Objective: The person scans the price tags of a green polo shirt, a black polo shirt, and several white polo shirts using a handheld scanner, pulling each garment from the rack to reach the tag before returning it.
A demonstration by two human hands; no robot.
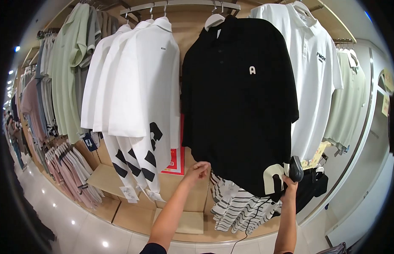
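Black polo shirt (239,101) hangs on a hanger from the top rail, between the white printed shirts (137,84) on one side and a white polo (315,63) on the other.

Left hand (197,170): at the lower hem of the black shirt, fingers curled together, apparently pinching the hem edge; exact contact cannot be confirmed.

Right hand (290,184): fingers closed around a dark corded handheld device (295,168), head held against the lower front of the shirt; likely a garment steamer.

Judgement: step in hand is treating the hem area. Next move calls for keeping the fabric taut while guiding the device across the panel.
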